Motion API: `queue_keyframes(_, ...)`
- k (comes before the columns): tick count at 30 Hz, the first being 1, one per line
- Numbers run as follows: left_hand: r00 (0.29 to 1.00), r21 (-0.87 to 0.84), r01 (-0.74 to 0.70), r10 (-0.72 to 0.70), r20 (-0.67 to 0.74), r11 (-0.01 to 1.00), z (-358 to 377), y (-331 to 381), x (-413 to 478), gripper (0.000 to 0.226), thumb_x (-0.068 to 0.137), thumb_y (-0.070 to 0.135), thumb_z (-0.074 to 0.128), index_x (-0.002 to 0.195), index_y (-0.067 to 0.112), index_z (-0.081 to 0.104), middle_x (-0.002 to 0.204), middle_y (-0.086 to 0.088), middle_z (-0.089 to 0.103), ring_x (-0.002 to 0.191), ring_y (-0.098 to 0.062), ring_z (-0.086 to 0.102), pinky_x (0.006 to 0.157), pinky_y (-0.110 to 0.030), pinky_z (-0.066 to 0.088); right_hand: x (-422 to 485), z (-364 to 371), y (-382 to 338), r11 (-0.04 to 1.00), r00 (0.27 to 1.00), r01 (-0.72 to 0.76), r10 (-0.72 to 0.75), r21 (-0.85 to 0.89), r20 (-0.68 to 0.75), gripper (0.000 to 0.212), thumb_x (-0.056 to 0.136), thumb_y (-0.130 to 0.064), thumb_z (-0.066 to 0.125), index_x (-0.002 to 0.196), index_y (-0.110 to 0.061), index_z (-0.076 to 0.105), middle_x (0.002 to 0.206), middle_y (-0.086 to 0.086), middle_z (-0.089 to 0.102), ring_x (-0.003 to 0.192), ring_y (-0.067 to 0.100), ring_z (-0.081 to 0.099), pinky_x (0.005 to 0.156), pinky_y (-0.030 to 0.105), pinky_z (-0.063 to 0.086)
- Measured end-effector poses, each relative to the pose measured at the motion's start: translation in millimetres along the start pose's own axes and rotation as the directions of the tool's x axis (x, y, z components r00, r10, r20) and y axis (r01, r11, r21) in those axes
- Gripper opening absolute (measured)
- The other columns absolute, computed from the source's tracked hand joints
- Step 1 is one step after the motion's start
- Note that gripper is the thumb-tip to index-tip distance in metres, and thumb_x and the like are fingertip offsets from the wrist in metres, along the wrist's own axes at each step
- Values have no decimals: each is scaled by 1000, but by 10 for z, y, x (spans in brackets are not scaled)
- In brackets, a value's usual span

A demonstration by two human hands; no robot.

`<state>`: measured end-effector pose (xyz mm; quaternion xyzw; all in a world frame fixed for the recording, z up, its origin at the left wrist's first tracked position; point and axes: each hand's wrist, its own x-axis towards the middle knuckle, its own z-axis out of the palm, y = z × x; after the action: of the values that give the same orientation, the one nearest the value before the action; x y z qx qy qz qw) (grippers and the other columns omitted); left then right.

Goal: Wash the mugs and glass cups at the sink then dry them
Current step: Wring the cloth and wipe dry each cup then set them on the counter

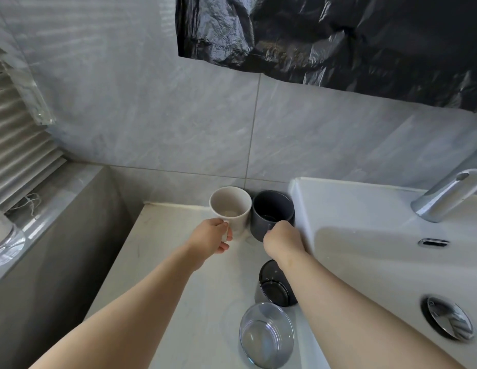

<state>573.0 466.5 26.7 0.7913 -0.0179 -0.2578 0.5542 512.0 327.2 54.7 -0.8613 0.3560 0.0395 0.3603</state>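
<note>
The white mug and the dark mug stand side by side at the back of the counter, just beside the sink. The left hand holds the white mug by its handle. The right hand curls at the dark mug's handle and seems to hold it, but its fingers are hidden. A dark glass cup and a clear glass cup stand nearer, by the right arm

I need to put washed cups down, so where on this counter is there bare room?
The counter is bare from its left edge to the clear glass and dark glass. Crowded: the back corner with the white mug and dark mug, and the strip beside the sink.
</note>
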Motion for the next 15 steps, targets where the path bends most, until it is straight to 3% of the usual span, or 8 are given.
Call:
queue_keyframes(10, 997, 7, 59, -59, -48, 998, 53, 54, -20, 32, 101, 21, 37, 74, 14, 54, 79, -2, 54, 74, -22, 57, 67, -26, 46, 8, -8, -18, 995, 999, 38, -36, -91, 20, 30, 97, -11, 41, 122, 2, 50, 126, 21, 56, 116, 36, 54, 86, 32, 45)
queue_keyframes(15, 986, -204, 138, -153, -58, 969, 37, 54, -80, 21, 98, 24, 50, 85, 15, 63, 89, -2, 61, 78, -20, 64, 72, -29, 53, -76, -27, 43, 986, 994, 110, -111, -128, 0, 31, 99, -14, 38, 122, 3, 50, 127, 20, 56, 118, 35, 52, 88, 30, 42)
